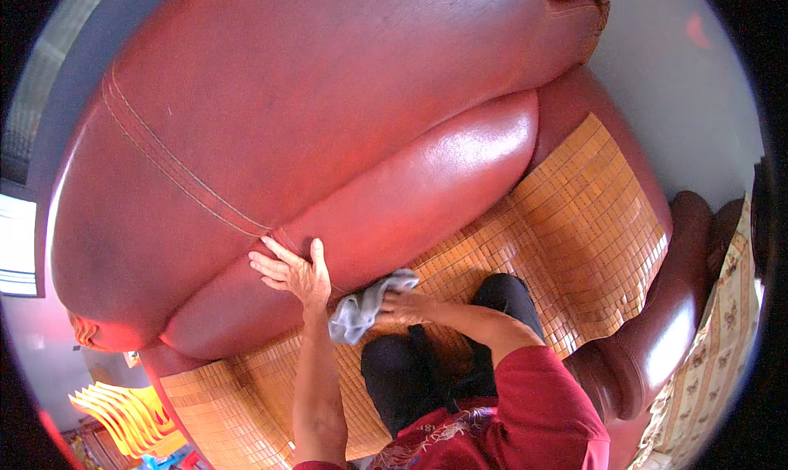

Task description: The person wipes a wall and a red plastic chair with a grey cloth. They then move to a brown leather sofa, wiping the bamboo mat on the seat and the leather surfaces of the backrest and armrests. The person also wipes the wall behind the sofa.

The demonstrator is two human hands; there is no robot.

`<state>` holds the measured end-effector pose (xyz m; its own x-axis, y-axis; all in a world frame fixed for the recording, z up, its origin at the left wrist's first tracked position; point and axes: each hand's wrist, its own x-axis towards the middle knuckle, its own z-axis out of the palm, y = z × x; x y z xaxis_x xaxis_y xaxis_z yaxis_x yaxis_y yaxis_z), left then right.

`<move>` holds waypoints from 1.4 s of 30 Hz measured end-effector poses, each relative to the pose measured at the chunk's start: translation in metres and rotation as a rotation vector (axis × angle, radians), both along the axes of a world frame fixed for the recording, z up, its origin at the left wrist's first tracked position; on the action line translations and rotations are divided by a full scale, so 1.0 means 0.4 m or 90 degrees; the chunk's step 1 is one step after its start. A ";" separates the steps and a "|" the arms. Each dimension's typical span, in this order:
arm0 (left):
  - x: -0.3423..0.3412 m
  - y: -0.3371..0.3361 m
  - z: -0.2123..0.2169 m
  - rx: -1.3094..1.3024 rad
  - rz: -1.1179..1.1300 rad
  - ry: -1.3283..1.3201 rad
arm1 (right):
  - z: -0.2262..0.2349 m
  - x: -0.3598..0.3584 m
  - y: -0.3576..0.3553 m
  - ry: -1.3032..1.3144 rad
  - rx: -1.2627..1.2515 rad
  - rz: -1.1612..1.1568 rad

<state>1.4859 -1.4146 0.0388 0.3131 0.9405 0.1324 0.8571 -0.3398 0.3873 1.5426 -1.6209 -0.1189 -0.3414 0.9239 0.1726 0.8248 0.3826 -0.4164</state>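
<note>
Grey cloth (pixel 361 308) crumpled, against red leather sofa cushion (pixel 410 191)

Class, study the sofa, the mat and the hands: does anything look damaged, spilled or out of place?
Nothing stands out. The red leather sofa looks whole, the bamboo mat lies flat, the left hand rests on the cushion and the right hand holds a grey cloth.

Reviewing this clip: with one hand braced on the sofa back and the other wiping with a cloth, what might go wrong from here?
1. The person kneels on the woven seat mat, which may slide on the smooth leather.
2. The left hand only presses flat on the red leather sofa back, so it might slip.
3. The right hand holds the grey cloth loosely bunched; it may drop.
</note>
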 end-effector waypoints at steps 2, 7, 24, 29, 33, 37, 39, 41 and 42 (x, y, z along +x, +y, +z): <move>-0.046 0.025 0.009 0.033 0.023 0.015 | 0.223 0.039 0.063 -0.220 -0.359 -0.087; -0.016 0.006 0.003 0.044 0.005 -0.010 | 0.098 0.165 -0.098 -0.174 -0.167 -0.423; -0.007 -0.017 0.015 0.248 -0.017 0.023 | 0.522 0.739 -0.416 -0.250 0.176 -1.181; 0.186 -0.155 0.122 0.232 -0.497 -0.057 | 0.433 0.827 -0.382 -0.328 0.091 -0.872; 0.437 -0.224 0.160 0.169 -0.715 -0.013 | 0.464 0.959 -0.314 -0.344 0.102 -0.954; 0.637 -0.249 0.164 0.207 -0.843 0.036 | 0.468 1.099 -0.349 -0.315 0.078 -1.049; 0.704 -0.259 0.167 0.164 -0.881 0.059 | 0.479 1.164 -0.378 -0.288 0.013 -1.087; 0.752 -0.262 0.161 0.155 -0.938 0.095 | 0.461 1.226 -0.416 -0.320 0.050 -1.107; 0.767 -0.267 0.159 0.162 -0.953 0.116 | 0.452 1.249 -0.440 -0.336 0.070 -1.117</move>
